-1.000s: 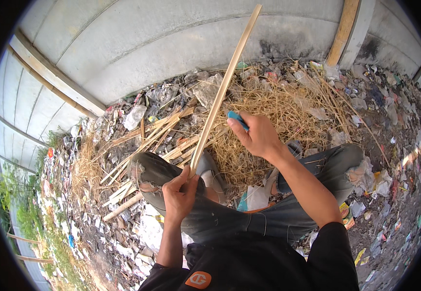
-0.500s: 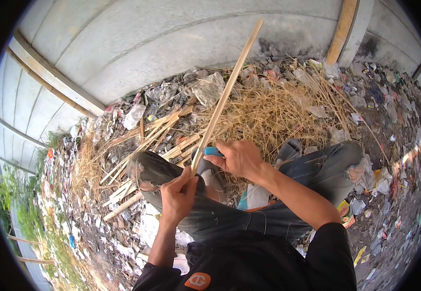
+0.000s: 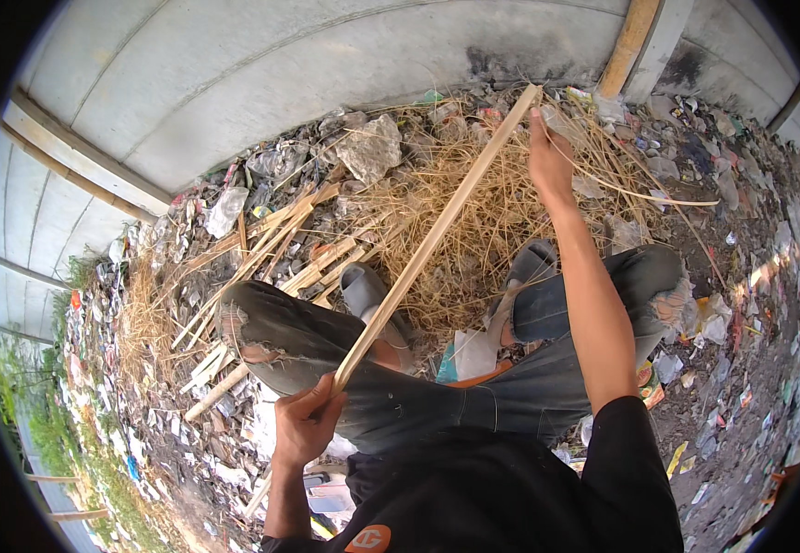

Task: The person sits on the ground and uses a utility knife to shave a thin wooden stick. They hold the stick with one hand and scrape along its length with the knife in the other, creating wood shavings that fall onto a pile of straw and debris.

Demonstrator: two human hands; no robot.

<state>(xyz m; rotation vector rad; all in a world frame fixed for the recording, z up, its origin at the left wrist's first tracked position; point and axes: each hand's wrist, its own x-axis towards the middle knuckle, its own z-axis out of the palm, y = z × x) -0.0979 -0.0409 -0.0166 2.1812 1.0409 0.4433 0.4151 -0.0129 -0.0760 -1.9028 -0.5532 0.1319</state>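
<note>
A long pale bamboo strip (image 3: 437,230) slants up from my lap to the far right. Its near end is pinched in my closed left hand (image 3: 308,419), beside my left knee. At the far end my right hand (image 3: 550,166) is closed against the strip, arm stretched out. The blue-handled knife seen in that hand earlier is now hidden behind the hand. A thin curled shaving (image 3: 640,192) trails from there to the right.
Split bamboo pieces (image 3: 261,235) lie beyond my left knee. A heap of straw-like shavings (image 3: 469,207) spreads beyond my sandals (image 3: 363,290). Rubble and litter cover the ground, with a rock (image 3: 368,149) near the concrete wall (image 3: 326,55).
My right hand has moved from near my left hand up along the strip to its far end. The strip has tilted rightward, and a thin shaving now trails from my right hand.
</note>
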